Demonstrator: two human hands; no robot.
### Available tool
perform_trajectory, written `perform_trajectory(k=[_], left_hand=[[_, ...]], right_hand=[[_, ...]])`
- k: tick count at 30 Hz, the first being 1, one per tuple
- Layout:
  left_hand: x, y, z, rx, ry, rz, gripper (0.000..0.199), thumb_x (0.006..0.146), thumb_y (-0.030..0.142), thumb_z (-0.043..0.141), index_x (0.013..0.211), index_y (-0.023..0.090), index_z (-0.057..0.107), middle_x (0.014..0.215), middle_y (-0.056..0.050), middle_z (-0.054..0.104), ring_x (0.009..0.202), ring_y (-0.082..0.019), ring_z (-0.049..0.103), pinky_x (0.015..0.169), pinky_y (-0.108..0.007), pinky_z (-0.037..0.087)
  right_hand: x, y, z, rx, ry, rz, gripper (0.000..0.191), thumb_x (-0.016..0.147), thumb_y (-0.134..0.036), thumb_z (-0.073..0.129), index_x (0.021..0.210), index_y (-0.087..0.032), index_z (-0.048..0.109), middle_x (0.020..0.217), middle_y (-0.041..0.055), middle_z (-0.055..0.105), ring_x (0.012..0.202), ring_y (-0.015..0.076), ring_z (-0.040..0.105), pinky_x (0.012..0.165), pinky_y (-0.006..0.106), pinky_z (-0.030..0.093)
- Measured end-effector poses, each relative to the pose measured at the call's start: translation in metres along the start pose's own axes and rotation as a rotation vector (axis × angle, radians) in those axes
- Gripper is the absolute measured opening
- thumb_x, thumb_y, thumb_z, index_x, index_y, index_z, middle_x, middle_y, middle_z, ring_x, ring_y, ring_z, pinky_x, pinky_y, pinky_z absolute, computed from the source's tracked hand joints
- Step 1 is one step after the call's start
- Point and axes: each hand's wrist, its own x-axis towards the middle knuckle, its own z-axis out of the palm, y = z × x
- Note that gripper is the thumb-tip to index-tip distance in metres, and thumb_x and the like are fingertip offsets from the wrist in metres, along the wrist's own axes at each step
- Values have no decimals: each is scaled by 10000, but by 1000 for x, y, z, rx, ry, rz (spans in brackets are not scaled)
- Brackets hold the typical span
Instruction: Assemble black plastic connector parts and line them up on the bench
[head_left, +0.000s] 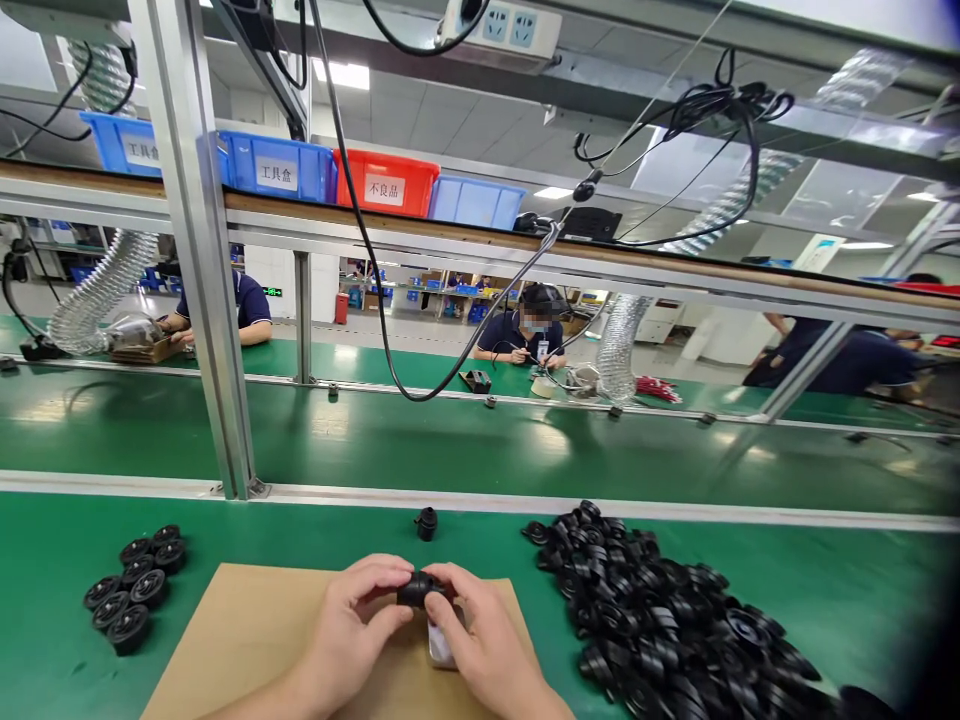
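Small black cylindrical part held by fingertips above brown cardboard sheet

Bare left and right hands grip the part from opposite ends, fingers curled and thumbs pressed in, leaving only its middle exposed. Below, a pale, flat, round-cornered object is partly hidden by the right hand; whether they touch cannot be told. On the green bench, a lone black part stands just beyond the cardboard. Round black parts sit in a tight cluster on the left, while a heaped pile of black parts crowds the right. A silver metal post rises behind the cluster, and a drooping black cable hangs across the view. Overhead, blue plastic bins flank a red plastic bin on a shelf. Across the way sits a co-worker in a dark shirt and cap, beside a ribbed silver duct.
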Motion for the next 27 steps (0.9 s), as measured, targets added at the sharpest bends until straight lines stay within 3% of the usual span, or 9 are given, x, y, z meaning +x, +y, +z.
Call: perform_trajectory(k=[3,6,9,11,15,17,22,24,27], left_hand=[[-1,-1,1,8,26,-38,363,861,377,771,1194,237,730,1324,-130,649,1233,-281,628,1078,-405,545],[0,-3,1,-33,30,-153,429,886,442,731,1261,236,699,1270,-137,691,1146,-280,681,1031,-428,576],[1,-4,-1,55,21,-98,217,863,399,758,972,214,786,1202,-123,718,1150,-286,675,1070,-433,546],[1,-4,-1,91,19,-55,166,848,368,773,895,209,787,1240,-120,700,1189,-289,655,1097,-428,526],[2,-5,1,-38,11,-164,453,856,431,765,1250,217,695,1318,-143,669,1205,-294,655,1065,-431,550],[3,-6,1,-64,-7,-221,471,884,469,724,1264,193,683,1273,-154,696,1151,-296,684,1039,-442,563],[5,-6,-4,86,37,-105,235,838,279,726,1057,193,731,1210,-118,711,1151,-282,669,1053,-426,539],[5,-8,-6,202,59,-90,331,816,202,696,1146,223,713,1298,-105,667,1227,-279,620,1067,-424,523],[2,-9,-7,349,34,-98,468,820,157,652,1273,276,659,1396,-84,600,1306,-269,552,1087,-425,496]], right_hand=[[-1,1,1,37,41,24,265,1036,-394,529,1186,-231,674,1128,69,689,1017,228,648,881,289,522],[-2,3,0,-14,44,-26,273,1021,-368,554,1242,-253,668,1110,53,684,1036,223,634,902,280,507],[0,3,-1,-8,21,-20,255,1028,-374,540,1191,-247,690,1029,41,689,943,211,637,856,277,505],[3,3,-2,5,32,3,255,1024,-390,549,1155,-238,706,1007,42,695,914,211,640,831,278,505],[6,5,-6,-27,95,20,265,986,-418,610,1126,-227,730,957,40,700,860,210,641,798,283,503],[6,4,-7,-47,105,14,271,984,-418,611,1132,-228,735,946,38,701,852,207,641,803,287,503],[7,0,-4,-42,91,23,298,994,-436,583,1106,-214,746,926,46,706,831,207,644,781,284,513],[9,4,-6,-66,127,40,315,983,-464,598,1082,-207,751,891,49,699,798,208,636,748,285,513],[13,24,-16,-165,294,83,379,968,-528,608,1049,-184,746,794,45,661,691,198,589,653,290,486]])
